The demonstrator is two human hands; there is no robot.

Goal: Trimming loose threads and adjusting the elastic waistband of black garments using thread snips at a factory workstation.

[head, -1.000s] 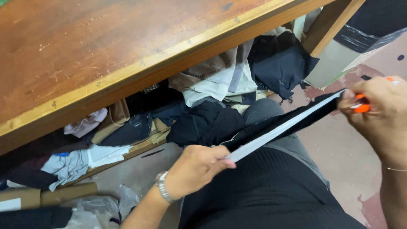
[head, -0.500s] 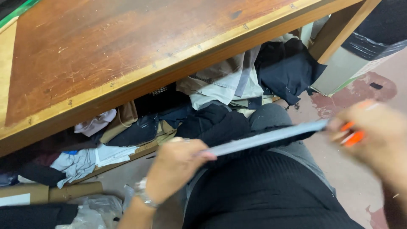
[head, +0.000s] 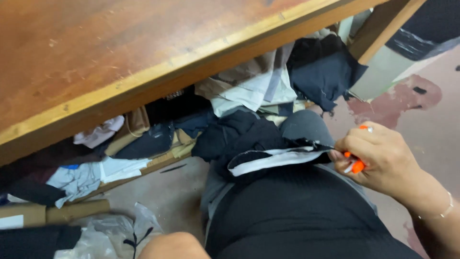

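Trimming step: right hand (head: 383,160) clenches orange-handled snips (head: 355,165) at the end of a black-and-white fabric strip (head: 278,159) lying across the lap; left hand's (head: 172,244) grip cannot be told. The strip needs steadying.

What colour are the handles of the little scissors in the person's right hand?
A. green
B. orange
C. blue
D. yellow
B. Bright orange handles poke out between the fingers of the right hand, which grips the scissors at the end of the black and white fabric strip lying across the lap.
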